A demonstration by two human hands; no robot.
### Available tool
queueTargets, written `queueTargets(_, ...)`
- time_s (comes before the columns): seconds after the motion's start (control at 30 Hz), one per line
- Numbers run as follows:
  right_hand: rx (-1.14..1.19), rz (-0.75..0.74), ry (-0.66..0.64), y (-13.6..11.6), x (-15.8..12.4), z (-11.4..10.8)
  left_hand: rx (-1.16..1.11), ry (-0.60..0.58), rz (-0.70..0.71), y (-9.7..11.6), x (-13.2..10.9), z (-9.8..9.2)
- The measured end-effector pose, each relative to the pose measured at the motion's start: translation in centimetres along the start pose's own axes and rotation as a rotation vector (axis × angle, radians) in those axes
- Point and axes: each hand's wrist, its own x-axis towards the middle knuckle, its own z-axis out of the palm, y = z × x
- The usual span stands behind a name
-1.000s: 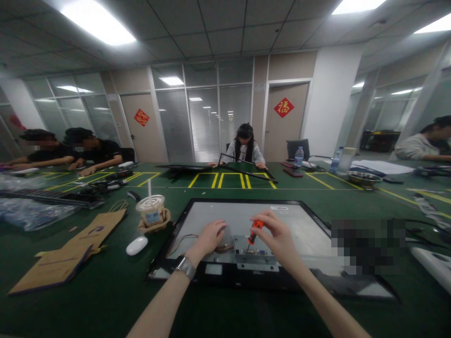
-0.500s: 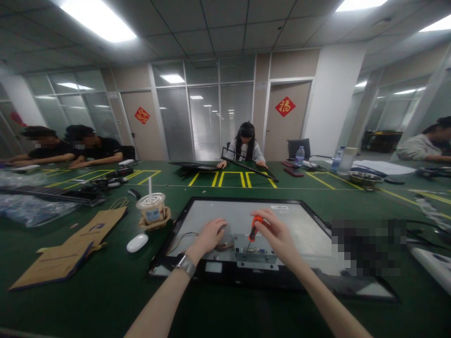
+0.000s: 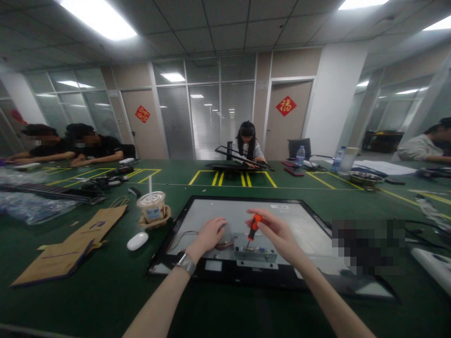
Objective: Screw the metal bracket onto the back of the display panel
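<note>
My right hand (image 3: 276, 232) grips a small orange-and-black screwdriver (image 3: 254, 227), tilted with its shaft pointing down. The tip meets a metal bracket with connector ports (image 3: 255, 258), though the exact contact spot is too small to make out. This bracket sits at the near edge of a display panel (image 3: 296, 220), which lies flat with its pale back up and a black frame around it. Resting on the panel left of the bracket is my left hand (image 3: 210, 234), fingers stretched out and holding nothing visible. Thin cables (image 3: 224, 245) run beside it to the bracket.
Left of the panel stand a lidded drink cup (image 3: 151, 206), a white mouse (image 3: 137, 241) and a brown paper bag (image 3: 73, 249). A power strip (image 3: 433, 270) lies at right. Across the green table (image 3: 116, 310), a person handles a black frame (image 3: 243, 157).
My right hand stays at the bracket, its fingers shifted slightly around the screwdriver handle. My left hand has hardly moved. Across the table, the person's black frame and dark panel have shifted.
</note>
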Motion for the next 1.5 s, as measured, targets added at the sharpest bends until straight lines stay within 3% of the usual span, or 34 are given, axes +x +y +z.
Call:
queueTargets(0.2,-0.252,-0.069,0.223,0.4,0.1,0.1,-0.001,0.000,0.000,-0.1,0.0,0.1)
queueTargets(0.4,0.065,0.022,0.011,0.4,-0.1,-0.1,0.000,0.007,0.011,-0.4,0.1,0.4)
queueTargets(0.6,0.109,0.028,0.061,0.0,0.1,0.2,0.011,0.012,0.015,-0.5,0.2,0.6)
queueTargets(0.9,0.382,0.141,-0.068,0.1,-0.3,0.9,0.017,0.010,0.007,-0.5,0.2,0.7)
queueTargets(1.17,0.129,0.046,-0.028,-0.6,0.0,0.6,0.010,0.018,0.026,-0.5,0.2,0.6)
queueTargets(1.23,0.081,0.025,0.032,-0.5,0.1,0.6,0.005,0.009,0.008,-0.3,0.1,0.5)
queueTargets(1.4,-0.211,-0.065,0.324,0.4,0.0,0.6,0.007,0.011,0.006,-0.2,0.1,0.4)
queueTargets(1.5,-0.232,-0.091,0.281,0.6,-0.2,0.6,0.010,0.011,0.011,-0.4,0.1,0.5)
